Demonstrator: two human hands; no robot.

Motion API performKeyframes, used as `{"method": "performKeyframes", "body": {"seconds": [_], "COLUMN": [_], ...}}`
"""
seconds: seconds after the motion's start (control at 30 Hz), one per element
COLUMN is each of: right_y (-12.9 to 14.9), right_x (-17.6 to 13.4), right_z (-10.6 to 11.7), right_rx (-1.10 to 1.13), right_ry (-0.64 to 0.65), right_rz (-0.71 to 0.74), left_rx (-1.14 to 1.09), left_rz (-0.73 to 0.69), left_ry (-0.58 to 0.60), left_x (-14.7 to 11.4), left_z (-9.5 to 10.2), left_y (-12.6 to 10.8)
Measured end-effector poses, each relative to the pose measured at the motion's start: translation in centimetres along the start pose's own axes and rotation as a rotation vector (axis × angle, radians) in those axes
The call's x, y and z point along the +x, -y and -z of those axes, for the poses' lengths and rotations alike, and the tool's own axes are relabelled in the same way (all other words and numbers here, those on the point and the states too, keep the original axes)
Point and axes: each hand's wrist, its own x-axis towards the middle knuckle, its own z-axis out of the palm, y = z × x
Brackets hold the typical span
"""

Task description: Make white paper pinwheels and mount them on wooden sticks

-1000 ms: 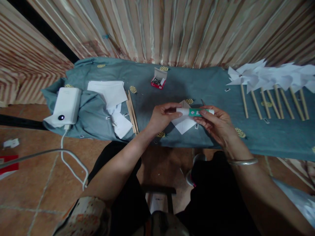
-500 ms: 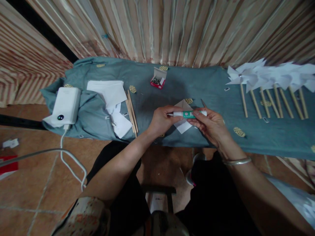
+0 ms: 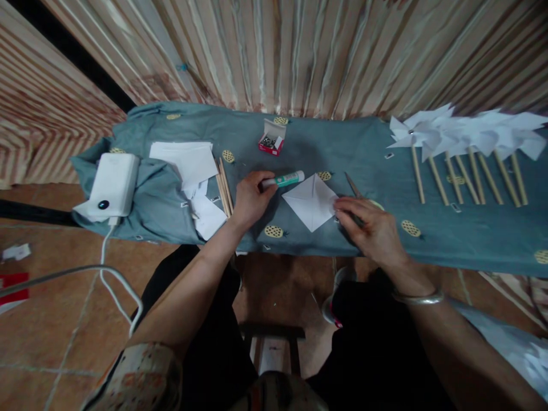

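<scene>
In my left hand (image 3: 252, 197) is a glue stick (image 3: 287, 180), green and white, gripped at its left end and lying nearly level just above the cloth. A white square of paper (image 3: 311, 202) with crossing crease lines lies on the cloth, one corner towards me. My right hand (image 3: 372, 228) pinches its right corner between thumb and fingers. Beyond that hand a pointed metal blade (image 3: 353, 185) sticks out; its other end is hidden by the fingers.
White paper pinwheels (image 3: 462, 134) on wooden sticks line the right side. A small red box (image 3: 270, 144) of metal pins stands open at the back. To the left are paper sheets (image 3: 184, 160), thin wooden sticks (image 3: 223, 188) and a white power bank (image 3: 115, 185) with a cable.
The glue stick has moved left, from between both hands into my left hand alone. My right hand has let go of it and come down to the paper's right corner.
</scene>
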Motion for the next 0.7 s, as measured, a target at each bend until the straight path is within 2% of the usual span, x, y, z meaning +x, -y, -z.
{"method": "performKeyframes", "body": {"seconds": [0.1, 0.2, 0.27, 0.37, 0.7], "right_y": [0.5, 0.4, 0.3, 0.1, -0.1], "right_x": [-0.5, -0.7, -0.8, -1.0, -1.2], "right_z": [-0.3, -0.4, -0.4, -0.5, -0.8], "right_rx": [-0.096, -0.129, -0.131, -0.13, -0.113], "right_ry": [0.041, 0.078, 0.098, 0.112, 0.148], "right_rz": [0.125, 0.149, 0.159, 0.182, 0.199], "left_rx": [0.186, 0.282, 0.311, 0.332, 0.389], "left_rz": [-0.252, -0.497, -0.593, -0.647, -0.667], "left_ry": [-0.001, 0.183, 0.299, 0.356, 0.364], "left_x": [-0.9, -2.2, -3.0, -3.5, -3.4], "left_z": [0.4, 0.1, -0.3, -0.9, -1.5], "left_y": [-1.1, -2.5, -3.3, -3.7, -3.3]}}
